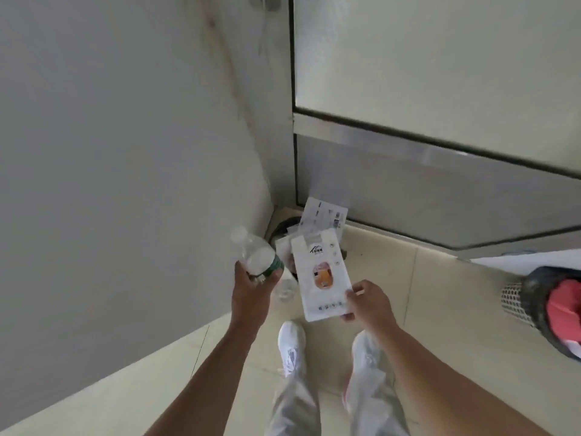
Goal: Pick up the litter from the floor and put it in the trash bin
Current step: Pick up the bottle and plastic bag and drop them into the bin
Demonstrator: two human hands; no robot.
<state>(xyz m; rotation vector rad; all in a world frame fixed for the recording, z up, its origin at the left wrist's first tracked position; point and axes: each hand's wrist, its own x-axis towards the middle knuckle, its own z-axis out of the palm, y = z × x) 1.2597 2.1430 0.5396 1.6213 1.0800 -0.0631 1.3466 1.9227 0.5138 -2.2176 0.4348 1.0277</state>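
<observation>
With the left hand [251, 284] gripping a clear plastic bottle [256, 251] and the right hand [369, 298] pinching a flat white printed packet [319, 275], either may miss the paper-crowded dark round trash bin [284, 225].

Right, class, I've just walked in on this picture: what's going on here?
A person stands in a corner, holding litter over a dark trash bin on the floor. The left hand grips a clear plastic bottle with a green label. The right hand holds a flat white package by its lower corner. Papers already stick up from the bin. Neither item has been dropped in yet.
</observation>
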